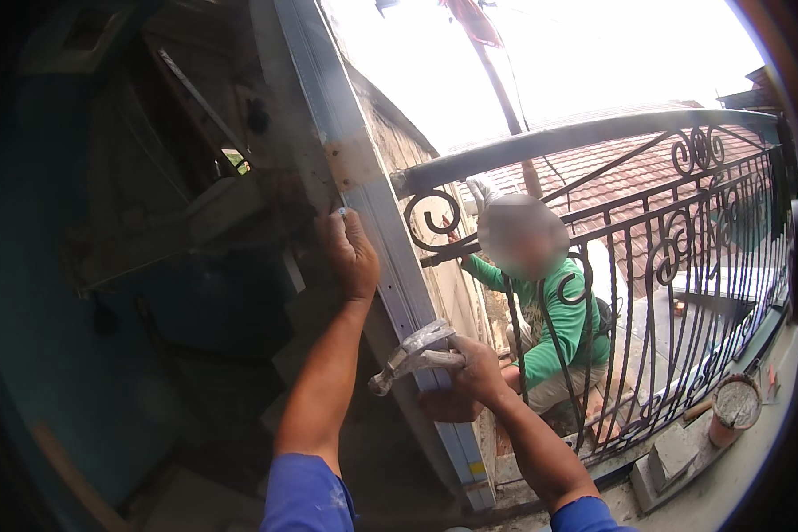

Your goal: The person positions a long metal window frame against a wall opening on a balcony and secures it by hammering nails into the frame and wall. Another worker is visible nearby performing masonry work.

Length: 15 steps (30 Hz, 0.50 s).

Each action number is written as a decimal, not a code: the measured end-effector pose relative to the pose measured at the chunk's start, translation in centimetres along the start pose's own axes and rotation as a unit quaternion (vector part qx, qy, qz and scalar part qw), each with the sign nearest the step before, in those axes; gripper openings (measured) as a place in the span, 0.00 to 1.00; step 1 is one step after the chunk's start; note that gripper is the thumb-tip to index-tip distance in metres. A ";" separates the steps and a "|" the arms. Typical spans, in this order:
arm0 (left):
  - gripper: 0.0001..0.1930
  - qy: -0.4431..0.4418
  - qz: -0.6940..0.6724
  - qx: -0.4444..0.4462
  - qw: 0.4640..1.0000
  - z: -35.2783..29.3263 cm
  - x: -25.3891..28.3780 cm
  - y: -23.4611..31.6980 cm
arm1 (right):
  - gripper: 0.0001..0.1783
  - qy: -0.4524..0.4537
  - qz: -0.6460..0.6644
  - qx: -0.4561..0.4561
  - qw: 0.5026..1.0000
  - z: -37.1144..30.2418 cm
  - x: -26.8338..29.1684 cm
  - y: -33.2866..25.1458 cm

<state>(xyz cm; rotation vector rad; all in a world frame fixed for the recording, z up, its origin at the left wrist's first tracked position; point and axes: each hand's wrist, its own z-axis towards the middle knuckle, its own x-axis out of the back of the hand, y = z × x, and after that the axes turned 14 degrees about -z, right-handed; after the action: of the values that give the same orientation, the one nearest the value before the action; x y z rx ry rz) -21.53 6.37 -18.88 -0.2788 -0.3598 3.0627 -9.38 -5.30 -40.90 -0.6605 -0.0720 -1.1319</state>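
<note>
A long blue-grey frame post (405,275) runs on a slant from the top down to the lower middle. High on its left edge, my left hand (350,253) is closed in a pinch. Something small and pale shows at its fingertips, too small to name. Lower down, my right hand (480,371) grips a hammer (408,355) whose worn, whitish head lies in front of the post. Just below the hammer, a co-worker's hand (449,406) rests against the post, partly hidden by my right hand and wrist.
Behind a black wrought-iron railing (652,199) crouches a co-worker in a green long-sleeved top (563,310). At the lower right a bucket of grey mix (736,403) stands beside grey blocks (672,457). Left of the post lies a dark interior; a tiled roof (612,177) shows beyond the railing.
</note>
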 end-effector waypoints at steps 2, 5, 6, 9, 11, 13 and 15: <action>0.09 0.002 0.000 -0.001 1.000 -0.1 0.0 -0.2 | 0.26 0.003 -0.002 0.006 1.000 0.0 0.3 -0.2; 0.09 -0.001 -0.011 0.015 1.000 -0.2 0.0 -0.3 | 0.26 -0.007 0.005 0.005 1.000 0.1 0.6 -0.4; 0.09 -0.001 -0.017 0.020 1.000 -0.2 0.0 -0.3 | 0.26 -0.013 0.010 0.003 1.000 0.1 0.6 -0.5; 0.09 0.008 0.011 -0.005 1.000 -0.3 -0.2 -0.4 | 0.26 -0.003 0.027 0.000 1.000 0.1 0.6 -0.6; 0.08 0.004 0.022 0.010 1.000 -0.3 -0.2 -0.4 | 0.26 -0.004 0.040 -0.005 0.999 0.1 0.5 -0.6; 0.08 0.003 0.037 0.016 0.999 -0.3 -0.2 -0.5 | 0.25 -0.010 0.030 -0.009 0.999 0.1 0.5 -0.6; 0.07 0.007 0.055 0.006 0.998 -0.3 -0.2 -0.5 | 0.24 -0.009 -0.004 -0.006 1.000 0.1 0.6 -0.7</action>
<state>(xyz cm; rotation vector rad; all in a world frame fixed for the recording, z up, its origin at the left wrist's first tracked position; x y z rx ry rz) -21.23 6.87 -19.01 -0.3286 -0.3368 3.1673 -9.63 -5.95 -40.29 -0.6822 -0.0841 -1.1348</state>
